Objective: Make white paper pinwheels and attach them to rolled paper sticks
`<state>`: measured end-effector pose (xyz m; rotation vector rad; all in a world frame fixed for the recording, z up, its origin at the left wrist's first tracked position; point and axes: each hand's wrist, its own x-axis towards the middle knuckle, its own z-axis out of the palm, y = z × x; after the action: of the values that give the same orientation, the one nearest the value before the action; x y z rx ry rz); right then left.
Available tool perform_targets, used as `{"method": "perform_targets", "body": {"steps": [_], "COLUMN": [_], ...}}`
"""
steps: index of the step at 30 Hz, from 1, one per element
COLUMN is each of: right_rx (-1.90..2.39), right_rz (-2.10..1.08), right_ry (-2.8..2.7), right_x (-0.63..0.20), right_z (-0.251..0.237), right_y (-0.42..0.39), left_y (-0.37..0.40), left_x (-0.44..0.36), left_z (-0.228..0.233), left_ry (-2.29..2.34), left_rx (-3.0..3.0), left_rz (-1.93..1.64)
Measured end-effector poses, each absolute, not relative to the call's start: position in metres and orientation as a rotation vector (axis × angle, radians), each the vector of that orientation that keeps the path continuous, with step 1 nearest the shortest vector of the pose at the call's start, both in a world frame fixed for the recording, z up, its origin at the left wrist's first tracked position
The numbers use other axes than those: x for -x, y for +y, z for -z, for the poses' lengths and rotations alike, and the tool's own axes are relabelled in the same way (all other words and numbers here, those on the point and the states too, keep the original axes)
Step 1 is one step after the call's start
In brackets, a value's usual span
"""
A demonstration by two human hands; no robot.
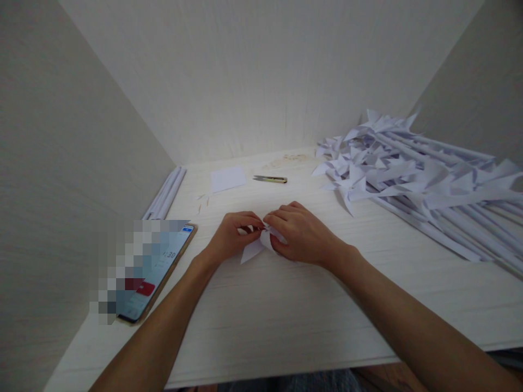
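Between my two hands, above the middle of the table, is a white paper pinwheel (267, 241) with its blades curled inward. My left hand (235, 235) pinches it near the centre with closed fingertips. My right hand (298, 231) is wrapped round its other side, fingers closed, hiding much of the paper. One pointed blade sticks out below the left fingertips. Beyond my hands lie small yellow-handled thread snips (272, 179) and a white paper square (227, 179).
A heap of white paper pinwheels on rolled paper sticks (408, 169) covers the right side of the table (286, 316). On the left are several rolled paper sticks (167, 193) and a phone (163, 272), partly blurred out. Walls (261, 81) enclose the back and sides.
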<state>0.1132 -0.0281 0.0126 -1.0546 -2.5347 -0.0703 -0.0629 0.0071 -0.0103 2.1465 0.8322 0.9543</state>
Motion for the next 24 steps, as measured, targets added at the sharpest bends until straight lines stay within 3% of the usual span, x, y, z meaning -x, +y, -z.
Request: {"method": "perform_targets", "body": {"steps": [10,24], "right_rx": [1.073,0.973], "right_rz": [0.059,0.072], "right_ry": [-2.517,-2.536], "right_x": [-0.1140,-0.1197], "right_z": [-0.0095,-0.0046], "right_y": [-0.0270,-0.0227], "left_y": [0.0026,-0.0023], "left_x": [0.0664,0.0693], "left_z": [0.0144,0.0070], "left_ry": [0.717,0.755], "left_rx": [-2.739,-3.158], "left_rz": [-1.197,-0.993]}}
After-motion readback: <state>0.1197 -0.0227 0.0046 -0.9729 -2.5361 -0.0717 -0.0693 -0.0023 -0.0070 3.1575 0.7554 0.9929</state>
